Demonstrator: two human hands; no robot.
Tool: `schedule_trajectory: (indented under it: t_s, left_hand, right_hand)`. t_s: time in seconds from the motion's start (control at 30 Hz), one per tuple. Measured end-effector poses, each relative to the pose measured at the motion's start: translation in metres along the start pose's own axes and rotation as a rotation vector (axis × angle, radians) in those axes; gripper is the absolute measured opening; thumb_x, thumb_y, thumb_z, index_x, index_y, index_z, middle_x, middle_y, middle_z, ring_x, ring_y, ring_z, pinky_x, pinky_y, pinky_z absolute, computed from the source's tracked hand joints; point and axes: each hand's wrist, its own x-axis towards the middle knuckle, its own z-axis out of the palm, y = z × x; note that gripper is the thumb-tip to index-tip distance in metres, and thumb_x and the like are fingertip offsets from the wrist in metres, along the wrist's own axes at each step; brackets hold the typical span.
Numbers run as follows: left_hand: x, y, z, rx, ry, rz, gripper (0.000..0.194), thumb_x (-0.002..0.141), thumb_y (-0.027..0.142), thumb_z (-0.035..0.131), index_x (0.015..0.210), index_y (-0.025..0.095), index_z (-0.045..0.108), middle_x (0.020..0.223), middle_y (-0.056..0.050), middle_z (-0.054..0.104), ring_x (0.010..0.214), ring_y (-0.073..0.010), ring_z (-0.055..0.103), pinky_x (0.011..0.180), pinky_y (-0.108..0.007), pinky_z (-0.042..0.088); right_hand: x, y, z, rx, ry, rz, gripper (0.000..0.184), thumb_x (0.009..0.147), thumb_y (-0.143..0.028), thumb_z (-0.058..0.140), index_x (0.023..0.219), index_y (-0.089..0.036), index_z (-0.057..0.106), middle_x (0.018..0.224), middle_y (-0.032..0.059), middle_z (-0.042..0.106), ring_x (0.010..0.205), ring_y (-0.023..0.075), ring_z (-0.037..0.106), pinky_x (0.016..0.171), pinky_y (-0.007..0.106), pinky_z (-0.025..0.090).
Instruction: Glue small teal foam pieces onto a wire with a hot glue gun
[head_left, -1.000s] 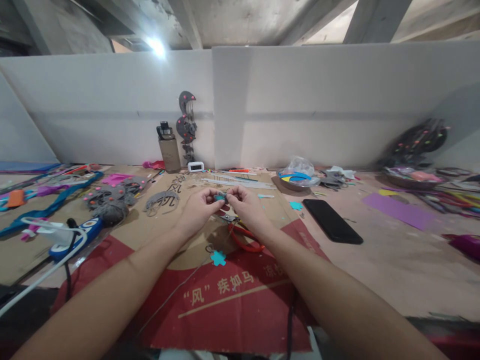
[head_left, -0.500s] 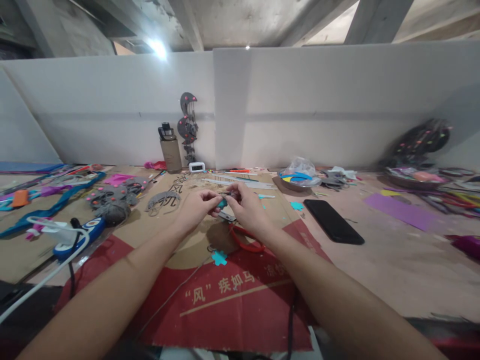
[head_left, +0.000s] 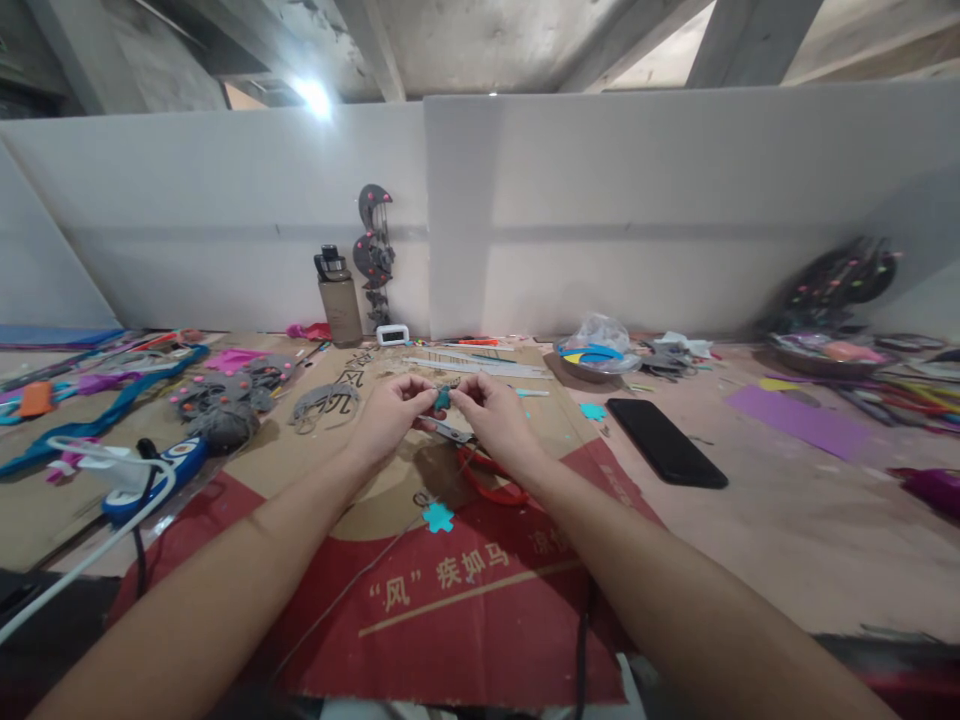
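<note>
Between my two hands is a small teal piece, dark in places; its exact kind is too small to make out. My left hand pinches it from the left, fingers closed. From the other side my right hand grips it between thumb and fingertips. Red-handled scissors lie on the cardboard just under my right hand, part of the blades hidden. Nearer to me, a bright turquoise flower-shaped cutout rests on the cardboard, beside a thin grey cord.
A black phone lies to the right. On the left are a blue power strip with a white cable and grey pieces with pink dots. Behind stand a bottle, a small white clock and a dish with a plastic bag.
My hands have drawn slightly apart and the fingers have shifted, so more of the teal piece shows between them. The things on the table have stayed put.
</note>
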Motion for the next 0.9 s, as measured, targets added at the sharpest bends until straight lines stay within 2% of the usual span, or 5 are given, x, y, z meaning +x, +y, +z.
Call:
schedule_trajectory:
  t_s: [0.13, 0.3, 0.47, 0.67, 0.9]
  left_hand:
    - [0.0, -0.001, 0.001, -0.005, 0.0, 0.02, 0.026, 0.067, 0.036, 0.068, 0.077, 0.015, 0.057, 0.068, -0.001, 0.063, 0.064, -0.0159, 0.064, 0.052, -0.025, 0.051]
    - [0.0, -0.001, 0.002, -0.01, -0.021, 0.017, 0.027, 0.067, 0.037, 0.069, 0.077, 0.015, 0.059, 0.069, -0.002, 0.064, 0.065, -0.0159, 0.063, 0.054, -0.025, 0.05]
    - [-0.002, 0.002, 0.002, -0.046, -0.07, -0.054, 0.026, 0.069, 0.036, 0.067, 0.08, 0.014, 0.06, 0.072, -0.005, 0.065, 0.067, -0.0158, 0.063, 0.054, -0.024, 0.049]
    - [-0.004, 0.007, 0.002, -0.146, -0.133, -0.105, 0.029, 0.07, 0.035, 0.064, 0.089, 0.014, 0.062, 0.078, -0.007, 0.066, 0.07, -0.0182, 0.064, 0.056, -0.027, 0.051]
    - [0.0, -0.002, 0.002, -0.04, -0.046, -0.052, 0.028, 0.067, 0.037, 0.069, 0.083, 0.015, 0.063, 0.072, -0.005, 0.065, 0.065, -0.0154, 0.061, 0.049, -0.022, 0.045]
  right_hand:
    - [0.001, -0.001, 0.001, 0.044, 0.001, 0.054, 0.018, 0.075, -0.035, 0.054, 0.08, -0.018, 0.058, 0.067, -0.0011, 0.057, 0.059, 0.012, 0.048, 0.055, 0.024, 0.035]
    - [0.003, 0.0, 0.001, 0.059, -0.018, 0.065, 0.017, 0.073, -0.033, 0.054, 0.072, -0.018, 0.06, 0.06, -0.0024, 0.053, 0.054, 0.0105, 0.043, 0.052, 0.023, 0.033]
    - [0.002, -0.004, 0.001, 0.103, -0.003, 0.122, 0.014, 0.069, -0.032, 0.055, 0.067, -0.018, 0.057, 0.054, -0.0042, 0.048, 0.05, 0.0097, 0.039, 0.049, 0.023, 0.029]
    - [0.0, -0.01, -0.001, 0.086, 0.012, 0.13, 0.013, 0.069, -0.03, 0.054, 0.065, -0.018, 0.055, 0.052, -0.0045, 0.047, 0.048, 0.0094, 0.037, 0.048, 0.023, 0.028]
    - [-0.002, -0.006, 0.002, 0.057, 0.007, 0.053, 0.014, 0.072, -0.033, 0.053, 0.07, -0.019, 0.056, 0.056, -0.0037, 0.05, 0.052, 0.0102, 0.041, 0.05, 0.023, 0.031]
